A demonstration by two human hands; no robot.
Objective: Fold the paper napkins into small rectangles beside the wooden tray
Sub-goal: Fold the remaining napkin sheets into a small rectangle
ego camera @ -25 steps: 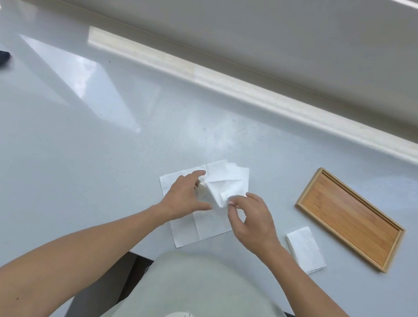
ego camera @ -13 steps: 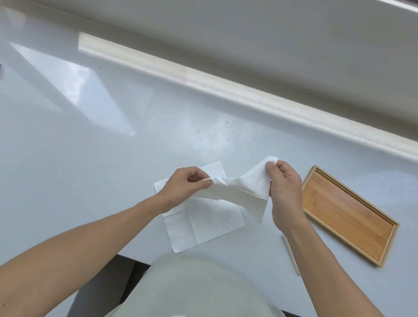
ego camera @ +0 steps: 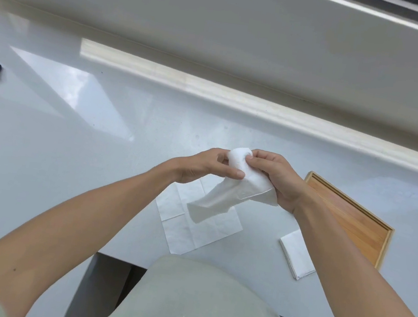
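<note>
Glossy white countertop [ego camera: 74, 155] lying under a rectangular wooden tray [ego camera: 350, 218], left hand [ego camera: 206, 166] and right hand [ego camera: 277, 181] both pinching a crumpled white paper napkin [ego camera: 226, 195] (raised) beside the tray, flat unfolded white napkin [ego camera: 192, 228] sitting beneath, small folded white napkin rectangle [ego camera: 296, 254] resting just beside the tray.

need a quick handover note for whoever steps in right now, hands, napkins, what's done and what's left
Left hand and right hand: both pinch the same lifted napkin above the counter; it hangs loose, not yet folded.
Flat napkin: lies open on the counter under the hands.
Folded napkin: one small rectangle done, lying beside the wooden tray on its near side.
Left to do: fold the lifted napkin, then the flat one, and set both beside the tray.
</note>
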